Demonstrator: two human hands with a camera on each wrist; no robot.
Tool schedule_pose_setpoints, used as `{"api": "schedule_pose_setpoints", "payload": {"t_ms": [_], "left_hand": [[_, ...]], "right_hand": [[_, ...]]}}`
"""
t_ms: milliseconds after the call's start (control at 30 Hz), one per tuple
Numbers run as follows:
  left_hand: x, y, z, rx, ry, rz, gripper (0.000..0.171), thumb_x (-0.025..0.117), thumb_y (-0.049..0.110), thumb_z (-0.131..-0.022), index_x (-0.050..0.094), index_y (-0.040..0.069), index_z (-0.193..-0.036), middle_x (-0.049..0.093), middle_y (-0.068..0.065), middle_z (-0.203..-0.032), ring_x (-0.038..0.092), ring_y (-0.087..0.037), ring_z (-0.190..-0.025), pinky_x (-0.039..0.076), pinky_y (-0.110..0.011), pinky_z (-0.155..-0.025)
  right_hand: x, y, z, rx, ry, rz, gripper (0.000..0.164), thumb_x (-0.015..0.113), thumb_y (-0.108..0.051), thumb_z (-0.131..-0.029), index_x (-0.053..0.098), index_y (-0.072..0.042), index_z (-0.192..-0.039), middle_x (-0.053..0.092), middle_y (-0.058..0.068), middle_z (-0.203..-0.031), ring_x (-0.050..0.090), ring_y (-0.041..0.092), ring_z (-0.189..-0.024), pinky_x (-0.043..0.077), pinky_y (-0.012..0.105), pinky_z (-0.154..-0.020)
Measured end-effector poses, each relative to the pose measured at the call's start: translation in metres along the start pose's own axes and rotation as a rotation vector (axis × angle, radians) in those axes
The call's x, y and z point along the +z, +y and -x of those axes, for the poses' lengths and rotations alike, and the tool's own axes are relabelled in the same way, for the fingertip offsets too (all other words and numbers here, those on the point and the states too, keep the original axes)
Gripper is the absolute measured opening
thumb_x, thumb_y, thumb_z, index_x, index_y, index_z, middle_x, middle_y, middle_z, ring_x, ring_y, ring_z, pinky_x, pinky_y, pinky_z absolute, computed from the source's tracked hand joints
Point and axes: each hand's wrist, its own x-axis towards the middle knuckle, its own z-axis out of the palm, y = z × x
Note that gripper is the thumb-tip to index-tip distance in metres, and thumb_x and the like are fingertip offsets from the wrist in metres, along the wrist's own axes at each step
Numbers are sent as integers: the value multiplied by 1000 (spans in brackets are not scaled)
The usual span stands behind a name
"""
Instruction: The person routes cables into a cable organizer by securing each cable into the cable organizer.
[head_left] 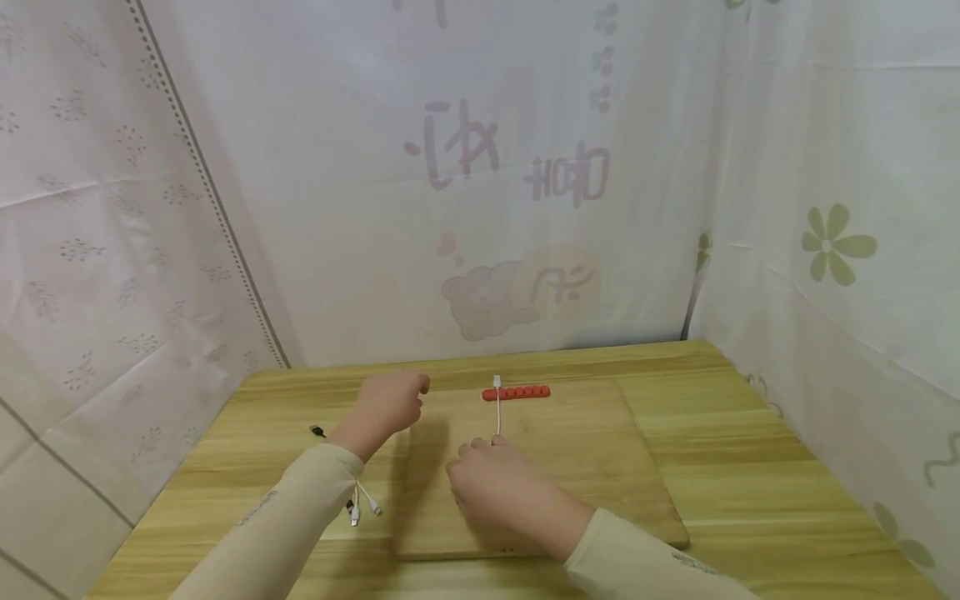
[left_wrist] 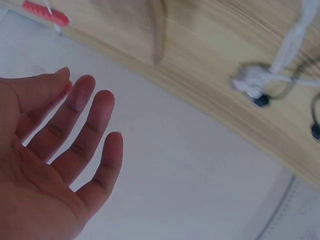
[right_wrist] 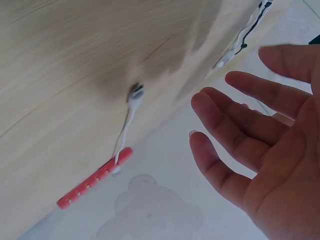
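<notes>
A white cable (head_left: 498,419) is laid across the left end of a red cable-clip strip (head_left: 527,392) below frame centre, the relaxed left hand (head_left: 392,402) being held to its left and the right hand (head_left: 498,483) below, both with fingers gently curved and nothing grasped, while other cables (head_left: 356,517) are seen at lower left.

Home-like corner, bear-and-flower printed curtains (head_left: 337,208), wood-grain table (head_left: 735,467)

Wood-grained table (head_left: 750,483), pale printed drapes (head_left: 337,208) around (flowers (head_left: 855,246), a faded bear (head_left: 480,300)), soft light
</notes>
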Motion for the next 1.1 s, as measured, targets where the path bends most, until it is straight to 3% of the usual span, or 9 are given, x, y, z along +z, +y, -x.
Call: {"api": "schedule_pose_setpoints", "payload": {"t_ms": [200,367,500,667,767,867,1100], "left_hand": [[0,-23,9,-30,-12,47,26,72,12,-99,76,13,-124,78,-8,-125,72,-21,-85,53,-37,-58],[5,-38,15,-55,-15,60,24,70,10,-100,76,12,-123,77,-9,-126,75,-27,-96,60,-43,-70],[13,-51,19,-80,-27,76,25,71,8,-98,76,10,-122,76,-11,-126,75,-30,-104,62,-47,-76],[26,-69,22,-91,-33,75,25,71,4,-94,77,9,-117,77,-14,-124,74,-30,-100,60,-47,-74],[35,-78,24,-90,-34,64,24,72,3,-91,78,9,-113,78,-12,-120,73,-28,-96,59,-45,-73],[42,-85,25,-92,-40,64,20,73,6,-92,78,11,-111,79,-11,-116,73,-27,-94,59,-46,-71],[47,-89,30,-84,-36,85,20,75,12,-96,78,11,-115,79,-10,-116,75,-31,-99,60,-52,-75]], "right_hand": [[-1,-16,-9,-24,-41,11,10,69,-27,-100,72,-23,-92,67,-5,-93,62,16,-89,47,35,-77],[-1,-31,-16,-61,-46,25,8,68,-29,-99,72,-24,-95,68,-5,-98,63,15,-94,49,36,-81],[2,-42,-25,-95,-31,29,11,66,-31,-100,74,-24,-99,71,-5,-104,65,15,-101,54,41,-94],[5,-58,-37,-133,-18,40,15,73,-41,-94,74,-27,-99,71,-7,-109,63,14,-103,51,39,-91],[8,-67,-43,-158,-12,58,21,73,-42,-93,74,-28,-109,70,-7,-119,62,13,-110,51,38,-90],[13,-75,-47,-167,-6,82,26,67,-39,-99,73,-29,-122,68,-8,-130,61,13,-120,53,40,-97],[23,-87,-54,-172,-26,119,34,59,-39,-105,66,-33,-138,63,-11,-142,57,12,-132,52,42,-106]]}}
